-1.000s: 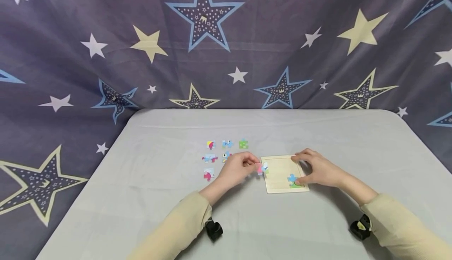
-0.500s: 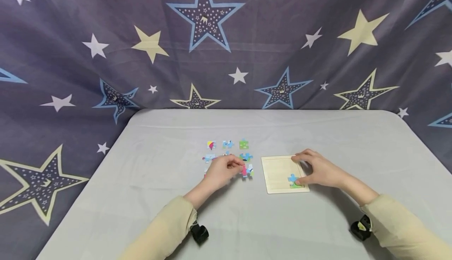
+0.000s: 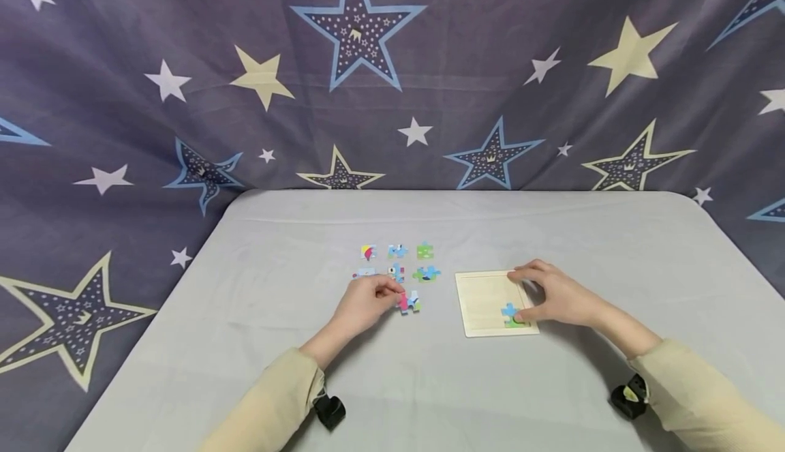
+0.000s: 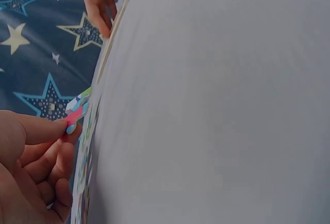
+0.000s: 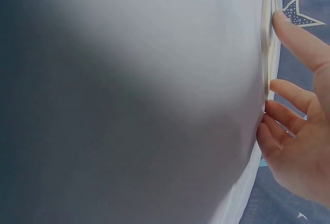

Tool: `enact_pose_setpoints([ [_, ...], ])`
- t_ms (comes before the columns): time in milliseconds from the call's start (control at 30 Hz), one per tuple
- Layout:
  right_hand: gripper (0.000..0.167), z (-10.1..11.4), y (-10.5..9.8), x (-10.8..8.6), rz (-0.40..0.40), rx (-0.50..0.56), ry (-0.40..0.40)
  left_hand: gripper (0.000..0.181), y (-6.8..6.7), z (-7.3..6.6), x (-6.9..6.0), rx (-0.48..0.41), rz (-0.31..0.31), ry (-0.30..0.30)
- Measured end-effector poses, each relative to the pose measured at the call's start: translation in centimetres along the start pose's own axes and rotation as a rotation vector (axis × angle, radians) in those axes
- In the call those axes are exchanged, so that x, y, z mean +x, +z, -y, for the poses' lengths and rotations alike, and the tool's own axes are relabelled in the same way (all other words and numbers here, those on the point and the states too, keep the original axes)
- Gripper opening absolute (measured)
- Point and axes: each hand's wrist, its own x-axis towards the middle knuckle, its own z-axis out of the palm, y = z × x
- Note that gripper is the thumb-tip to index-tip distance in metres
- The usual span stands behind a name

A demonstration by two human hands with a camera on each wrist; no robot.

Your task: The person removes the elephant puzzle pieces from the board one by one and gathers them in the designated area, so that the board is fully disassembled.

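In the head view my left hand (image 3: 363, 302) pinches a pink, white and blue jigsaw piece (image 3: 413, 301) between thumb and fingertips. The left wrist view shows that jigsaw piece (image 4: 75, 115) just beyond the thumb. My right hand (image 3: 557, 295) rests on the right side of a pale wooden puzzle tray (image 3: 481, 302). Its thumb presses near a blue and green jigsaw piece (image 3: 510, 313) lying in the tray's near right corner, partly covered by that thumb. The index finger touches the far right corner. In the right wrist view the fingers spread along the tray's edge (image 5: 266, 43).
Loose jigsaw pieces lie in rows left of the tray, among them a green one (image 3: 424, 251), a blue one (image 3: 426, 274) and a yellow and red one (image 3: 368, 252). Some are partly behind my left hand. A grey cloth (image 3: 257, 281) covers the table, with a star-patterned curtain (image 3: 392, 97) behind.
My left hand has moved left, away from the tray, carrying the pinched jigsaw piece with it toward the loose pieces. My right hand has stayed on the tray.
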Motion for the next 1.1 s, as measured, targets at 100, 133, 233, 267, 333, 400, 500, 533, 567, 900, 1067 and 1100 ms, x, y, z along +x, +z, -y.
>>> enact_pose_setpoints([
  [100,0.076,0.0,-0.1,0.0,0.001,-0.002,-0.001,0.005,-0.4,0.3,0.0,0.019,0.002,-0.003],
  [133,0.076,0.0,0.0,0.0,0.002,0.001,-0.002,0.005,-0.4,0.4,0.0,0.027,0.004,0.0],
  [233,0.076,0.0,0.0,-0.1,0.001,0.009,-0.003,0.006,-0.7,0.8,0.1,0.054,0.008,0.003],
  [267,0.076,0.0,0.0,-0.1,0.0,0.01,-0.004,0.006,-0.8,0.9,0.1,0.064,0.006,0.006],
  [333,0.077,-0.1,0.0,-0.1,0.0,0.01,-0.009,0.007,-0.9,1.0,0.2,0.081,0.002,0.004],
  [400,0.078,-0.1,0.0,0.0,-0.001,0.007,-0.019,0.007,-1.0,1.0,0.3,0.093,-0.001,-0.005],
  [500,0.082,-0.3,0.0,0.0,0.007,0.0,-0.036,0.006,-1.2,1.0,0.4,0.121,-0.003,-0.023],
  [533,0.083,-0.3,-0.1,0.0,0.013,0.001,-0.044,0.006,-1.2,1.0,0.4,0.13,-0.002,-0.029],
  [567,0.084,-0.3,-0.2,0.0,0.021,0.004,-0.053,0.005,-1.2,1.0,0.4,0.139,-0.001,-0.036],
  [900,0.095,-0.8,-0.7,-0.3,0.067,0.047,-0.132,0.004,-1.4,1.0,0.7,0.202,0.024,-0.028],
  [1067,0.098,-1.0,-0.5,-0.4,0.069,0.059,-0.136,0.003,-1.3,0.8,0.8,0.214,0.022,-0.023],
  [1100,0.098,-1.0,-0.5,-0.5,0.068,0.06,-0.138,0.003,-1.2,0.7,0.8,0.212,0.019,-0.022],
])
